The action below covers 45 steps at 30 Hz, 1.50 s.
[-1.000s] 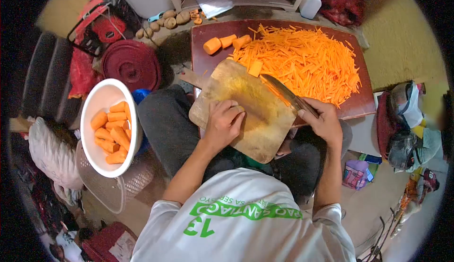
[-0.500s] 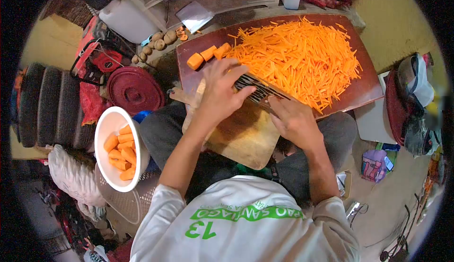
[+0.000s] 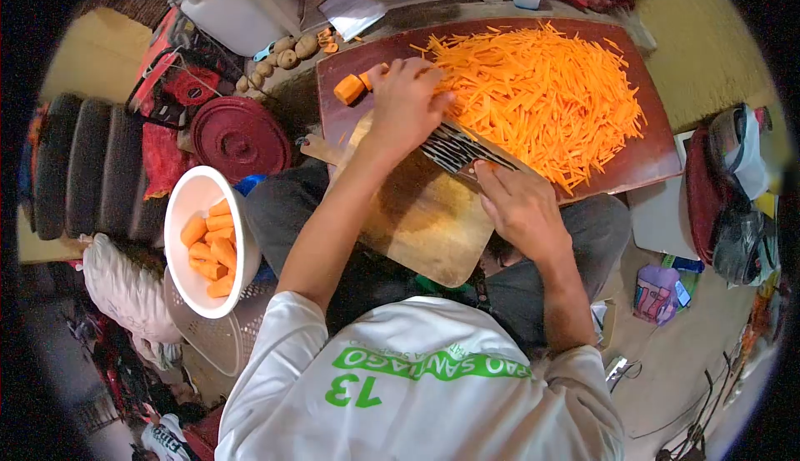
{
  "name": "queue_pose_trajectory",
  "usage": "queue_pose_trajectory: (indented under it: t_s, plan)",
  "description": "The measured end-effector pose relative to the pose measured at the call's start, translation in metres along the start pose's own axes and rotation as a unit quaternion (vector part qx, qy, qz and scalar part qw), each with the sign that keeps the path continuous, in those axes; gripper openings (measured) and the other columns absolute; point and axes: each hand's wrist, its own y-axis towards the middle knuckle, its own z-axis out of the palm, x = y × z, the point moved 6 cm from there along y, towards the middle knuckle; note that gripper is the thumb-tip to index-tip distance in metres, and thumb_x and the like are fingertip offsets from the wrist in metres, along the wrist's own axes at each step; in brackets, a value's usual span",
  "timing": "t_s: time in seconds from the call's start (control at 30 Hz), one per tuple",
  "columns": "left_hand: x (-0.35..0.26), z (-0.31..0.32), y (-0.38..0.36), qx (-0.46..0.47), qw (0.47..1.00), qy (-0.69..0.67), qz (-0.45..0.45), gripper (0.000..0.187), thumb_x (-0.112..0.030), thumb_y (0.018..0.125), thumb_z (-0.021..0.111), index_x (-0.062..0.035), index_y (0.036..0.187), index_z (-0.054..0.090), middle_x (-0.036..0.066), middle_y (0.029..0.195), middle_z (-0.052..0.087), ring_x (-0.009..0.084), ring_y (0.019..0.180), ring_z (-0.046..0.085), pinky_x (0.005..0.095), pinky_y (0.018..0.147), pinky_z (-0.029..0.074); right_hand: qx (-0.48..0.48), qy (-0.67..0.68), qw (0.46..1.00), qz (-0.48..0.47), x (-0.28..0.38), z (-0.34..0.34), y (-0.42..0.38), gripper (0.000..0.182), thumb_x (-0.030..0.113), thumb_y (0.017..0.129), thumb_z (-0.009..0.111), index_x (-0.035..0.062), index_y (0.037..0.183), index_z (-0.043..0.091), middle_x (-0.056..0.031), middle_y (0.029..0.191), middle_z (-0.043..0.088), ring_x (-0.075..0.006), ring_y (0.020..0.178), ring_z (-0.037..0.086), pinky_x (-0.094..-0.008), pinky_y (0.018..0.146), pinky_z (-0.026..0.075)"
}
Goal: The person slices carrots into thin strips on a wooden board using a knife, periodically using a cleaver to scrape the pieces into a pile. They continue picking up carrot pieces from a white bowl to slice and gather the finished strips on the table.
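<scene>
My right hand (image 3: 525, 211) grips the near end of a broad tool with a black-and-white striped face, seemingly a knife (image 3: 467, 151), its index finger laid along it. The blade slants over the far edge of a wooden cutting board (image 3: 429, 240) on my lap. My left hand (image 3: 408, 103) is off the blade, fingers bent and apart above peeled carrot pieces; one carrot piece (image 3: 348, 89) shows beside it, others are partly hidden. Past the blade, a large heap of carrot strips (image 3: 542, 103) covers much of a dark red board (image 3: 658, 140).
A white bowl (image 3: 177, 253) of peeled carrot chunks (image 3: 212, 249) stands at my left. Near it are a dark red lid (image 3: 237, 146), stacked tires (image 3: 87, 165) and a red machine (image 3: 187, 82). Potatoes (image 3: 287, 59) lie at the back left. A purple bag (image 3: 656, 293) lies at the right.
My left hand has left the blade and moved up over the carrot pieces. My right hand keeps hold of the knife, almost in place. The whole view has shifted slightly.
</scene>
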Motion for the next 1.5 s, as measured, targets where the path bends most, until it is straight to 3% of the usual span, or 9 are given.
queue_pose_trajectory:
  t_s: [0.1,0.23,0.37,0.5,0.63,1.03,1.13,1.33,1.5]
  plan:
    - [0.055,0.016,-0.024,-0.085,0.991,-0.073,-0.071,0.029,-0.019,0.085,0.088,-0.0059,0.110,0.081,0.017,0.107,0.078,0.0341,0.111,0.071,0.0519,0.101,0.045,-0.020,0.018,1.000,0.015,-0.004,-0.001,-0.001,0.049,0.007,0.084,0.082,0.0023,0.131,0.070,-0.0139,0.104,0.073,-0.0357,0.089,0.072,-0.0472,0.076,0.058]
    - [0.058,0.007,-0.050,-0.021,0.927,-0.282,-0.249,0.035,-0.020,0.081,0.090,-0.0012,0.109,0.080,0.017,0.107,0.077,0.0339,0.112,0.071,0.0470,0.102,0.046,-0.017,-0.015,1.000,-0.003,-0.004,0.002,-0.001,0.051,0.006,0.083,0.082,0.0014,0.132,0.069,-0.0143,0.105,0.073,-0.0357,0.087,0.072,-0.0465,0.075,0.057]
    - [0.014,-0.021,-0.034,-0.042,0.988,-0.130,-0.073,0.046,-0.028,0.077,0.094,-0.0075,0.115,0.081,0.013,0.115,0.076,0.0335,0.113,0.070,0.0470,0.103,0.051,0.007,-0.030,0.999,-0.034,0.007,0.007,0.000,0.050,0.006,0.081,0.082,0.0004,0.130,0.069,-0.0137,0.103,0.073,-0.0341,0.086,0.072,-0.0459,0.073,0.057]
    - [-0.019,-0.009,-0.020,0.158,0.987,-0.028,-0.023,0.074,-0.045,0.071,0.096,-0.0179,0.136,0.073,0.010,0.143,0.063,0.0344,0.137,0.054,0.0590,0.114,0.033,-0.003,-0.056,0.997,-0.044,0.012,0.012,0.000,0.048,0.006,0.082,0.080,0.0000,0.128,0.069,-0.0112,0.098,0.070,-0.0310,0.084,0.071,-0.0451,0.073,0.057]
    - [-0.019,0.009,-0.010,0.152,0.987,0.051,0.026,0.071,-0.044,0.077,0.093,-0.0178,0.139,0.071,0.010,0.141,0.063,0.0372,0.136,0.054,0.0615,0.112,0.035,-0.016,-0.074,0.996,-0.052,0.012,0.012,-0.002,0.044,0.008,0.086,0.075,-0.0004,0.129,0.069,-0.0094,0.099,0.069,-0.0283,0.083,0.070,-0.0432,0.073,0.056]
    - [-0.022,-0.004,-0.013,0.189,0.981,-0.028,0.046,0.060,-0.039,0.080,0.093,-0.0149,0.131,0.074,0.014,0.144,0.063,0.0375,0.139,0.056,0.0591,0.117,0.035,0.017,-0.080,0.995,-0.050,0.021,0.006,-0.001,0.045,0.010,0.087,0.070,-0.0018,0.131,0.067,-0.0105,0.107,0.067,-0.0262,0.089,0.069,-0.0401,0.074,0.056]
    - [-0.021,-0.004,-0.008,0.110,0.990,0.001,0.088,0.048,-0.027,0.081,0.091,-0.0133,0.125,0.075,0.010,0.130,0.063,0.0346,0.128,0.058,0.0602,0.107,0.033,0.018,-0.083,0.995,-0.052,0.020,0.002,0.004,0.046,0.010,0.087,0.070,-0.0017,0.132,0.067,-0.0102,0.107,0.067,-0.0260,0.089,0.069,-0.0402,0.074,0.056]
    - [0.009,-0.007,-0.005,0.066,0.995,-0.069,0.025,0.036,-0.016,0.086,0.086,-0.0112,0.120,0.076,0.010,0.124,0.071,0.0306,0.121,0.064,0.0542,0.108,0.036,0.026,-0.055,0.998,-0.026,0.011,0.007,-0.003,0.049,0.012,0.086,0.075,0.0008,0.133,0.067,-0.0107,0.103,0.069,-0.0299,0.088,0.070,-0.0421,0.076,0.057]
    - [0.088,0.015,-0.030,0.035,0.951,-0.252,-0.173,0.029,0.000,0.093,0.079,-0.0013,0.122,0.078,0.016,0.115,0.077,0.0294,0.104,0.075,0.0397,0.087,0.058,0.037,0.039,0.997,0.053,-0.006,-0.006,-0.011,0.051,0.013,0.083,0.081,0.0029,0.131,0.070,-0.0147,0.102,0.075,-0.0364,0.090,0.074,-0.0451,0.076,0.059]
